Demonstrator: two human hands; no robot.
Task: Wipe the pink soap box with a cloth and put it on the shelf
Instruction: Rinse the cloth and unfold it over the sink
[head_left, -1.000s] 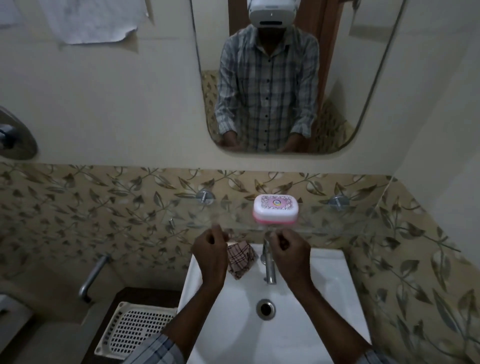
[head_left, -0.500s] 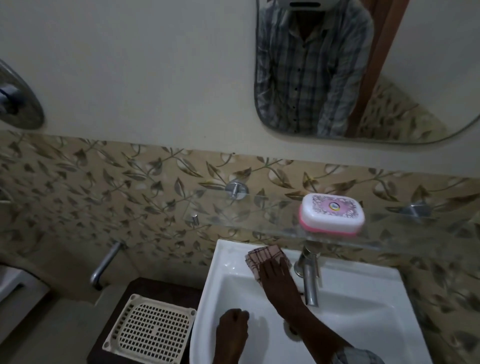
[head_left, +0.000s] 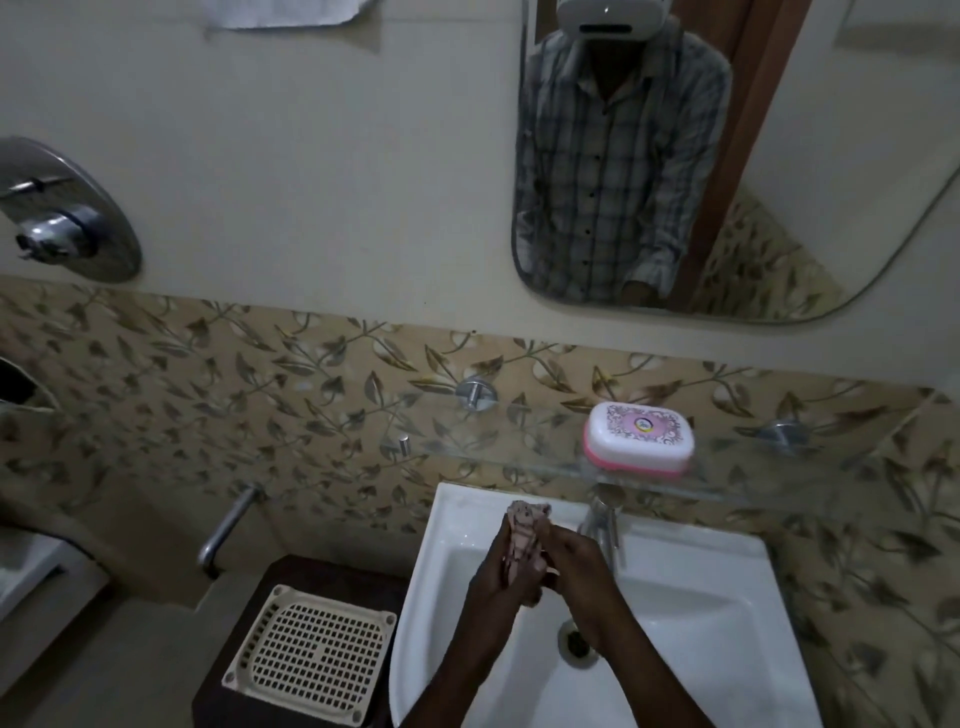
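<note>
The pink soap box, white lid over a pink base, rests on the glass shelf above the basin, right of centre. Below it, over the white sink, my left hand and my right hand are pressed together around a pink checked cloth. The bunched cloth sticks up between the palms, and both hands grip it. Neither hand touches the soap box, which stands about a hand's length above and to the right of them.
A chrome tap rises just right of my hands, under the shelf. A cream plastic grid tray lies on a dark stand left of the sink. A mirror hangs above, and a shower valve is on the left wall.
My right hand has lifted the cloth off the sink's back rim, and my left hand has come up from the basin to close on it. The soap box has stayed on the shelf.
</note>
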